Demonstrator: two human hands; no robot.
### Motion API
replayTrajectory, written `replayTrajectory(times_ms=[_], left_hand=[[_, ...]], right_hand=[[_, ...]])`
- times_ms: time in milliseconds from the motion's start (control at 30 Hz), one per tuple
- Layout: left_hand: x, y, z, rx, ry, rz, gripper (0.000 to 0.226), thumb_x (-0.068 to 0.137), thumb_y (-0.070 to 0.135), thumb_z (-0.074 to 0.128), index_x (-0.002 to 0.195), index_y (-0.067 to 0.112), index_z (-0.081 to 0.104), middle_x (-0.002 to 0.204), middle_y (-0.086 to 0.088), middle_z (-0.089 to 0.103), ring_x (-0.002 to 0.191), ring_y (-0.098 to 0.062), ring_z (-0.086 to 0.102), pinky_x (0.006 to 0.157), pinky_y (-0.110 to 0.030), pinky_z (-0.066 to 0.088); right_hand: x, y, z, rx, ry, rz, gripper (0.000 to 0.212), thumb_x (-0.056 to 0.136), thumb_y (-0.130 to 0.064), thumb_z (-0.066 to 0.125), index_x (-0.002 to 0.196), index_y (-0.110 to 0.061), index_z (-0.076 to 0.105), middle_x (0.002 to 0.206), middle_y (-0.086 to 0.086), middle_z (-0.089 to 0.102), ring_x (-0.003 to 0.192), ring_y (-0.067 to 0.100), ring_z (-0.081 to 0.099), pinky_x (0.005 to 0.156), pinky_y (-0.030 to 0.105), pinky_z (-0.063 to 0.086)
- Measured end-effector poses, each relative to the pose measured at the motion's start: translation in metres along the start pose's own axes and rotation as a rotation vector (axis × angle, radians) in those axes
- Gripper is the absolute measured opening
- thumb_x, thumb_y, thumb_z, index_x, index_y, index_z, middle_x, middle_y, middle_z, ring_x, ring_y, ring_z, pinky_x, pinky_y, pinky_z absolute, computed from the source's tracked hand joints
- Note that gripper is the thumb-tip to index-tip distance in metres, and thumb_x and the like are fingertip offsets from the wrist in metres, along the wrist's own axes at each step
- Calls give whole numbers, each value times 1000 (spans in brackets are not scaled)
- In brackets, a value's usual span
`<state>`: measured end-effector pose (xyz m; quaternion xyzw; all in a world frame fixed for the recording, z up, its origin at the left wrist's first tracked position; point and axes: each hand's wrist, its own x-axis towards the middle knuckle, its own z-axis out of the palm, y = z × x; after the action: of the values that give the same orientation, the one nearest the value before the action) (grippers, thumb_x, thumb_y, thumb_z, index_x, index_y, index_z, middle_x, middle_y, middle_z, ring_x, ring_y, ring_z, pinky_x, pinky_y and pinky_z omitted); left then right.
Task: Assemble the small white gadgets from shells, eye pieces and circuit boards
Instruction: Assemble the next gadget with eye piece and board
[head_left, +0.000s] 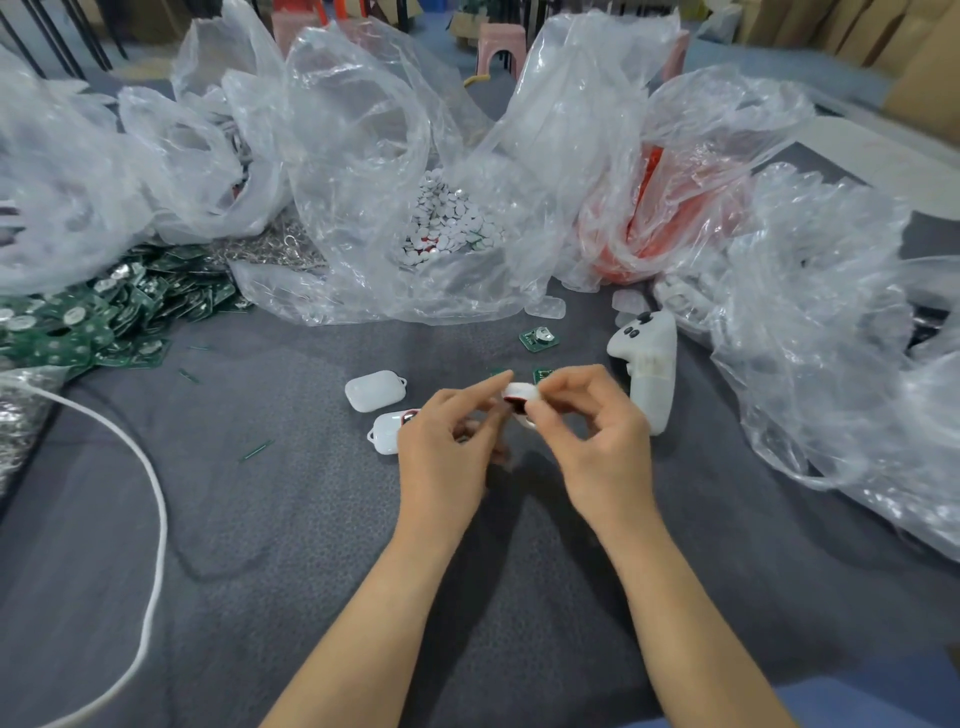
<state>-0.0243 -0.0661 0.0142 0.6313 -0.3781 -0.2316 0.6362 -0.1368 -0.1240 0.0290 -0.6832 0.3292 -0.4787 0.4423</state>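
- One small white shell, with a dark red edge showing at its lower side, is pinched between both hands above the counter, just in front of the person; lifted like this, the fit can be watched at close range.
- Right hand: thumb and forefinger clamp the shell's right side, the other fingers curled out of the way; probably the steadying grip.
- Left hand: forefinger stretched along the shell's top, thumb under it, grasping its left side; judged to be pressing a piece home, though the joint itself is hidden.
- Two white cases on the counter just left of the hands: one closed, one partly behind the left hand with a metallic ring at its end. Likely finished units parked within reach.
- Two loose circuit boards, one just beyond the fingers, one further off; set close for the next builds.
- One white controller-like object with dark buttons, right of the hands; purpose unclear.
- Bulk stock in an arc at the far side, all within arm's reach: a heap of green boards left, an open bag of small white discs centre, a bag of red-orange parts right.
- One white cable curving across the left of the counter.
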Motion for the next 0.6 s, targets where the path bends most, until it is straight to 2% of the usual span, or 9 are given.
replayTrajectory(times_ms=[100,200,267,367,500,600], left_hand=[[-2,0,1,-29,15,-53,20,93,12,59,105,18,73,69,3,68,58,-8,65,56,-17,52],[-3,5,2,-185,-59,-93,25,99,14,48,94,17,72,79,2,74,77,-11,71,66,-18,54],[0,7,-1,-253,-83,-139,20,98,15,51,95,16,71,85,1,75,85,-12,71,70,-18,54],[3,6,-6,-266,-93,-164,15,95,13,57,99,18,70,89,1,75,86,-11,70,71,-19,54],[6,6,-10,-371,-67,-222,18,95,6,56,105,14,69,88,1,75,80,-9,71,66,-16,52],[7,7,-11,-446,-78,-245,20,94,6,57,105,17,69,90,0,75,80,-9,70,67,-16,53]], right_hand=[[-6,3,5,-314,35,-294,17,81,-4,71,90,-17,63,86,-13,65,84,4,64,78,14,47],[-7,4,6,-435,32,-451,19,80,-4,70,95,-15,64,90,-18,58,84,2,57,80,13,45],[-7,5,9,-476,1,-499,14,79,-3,69,90,-11,65,88,-13,63,84,6,57,80,16,45],[-10,7,14,-532,-43,-512,16,73,5,70,81,-6,61,82,-1,63,81,12,55,75,25,45],[-13,7,19,-457,-81,-407,29,75,0,66,91,-17,50,97,0,58,96,12,54,88,20,42],[-14,3,21,-299,-56,-366,16,81,-5,59,91,-15,51,102,3,62,104,14,59,92,21,45]])
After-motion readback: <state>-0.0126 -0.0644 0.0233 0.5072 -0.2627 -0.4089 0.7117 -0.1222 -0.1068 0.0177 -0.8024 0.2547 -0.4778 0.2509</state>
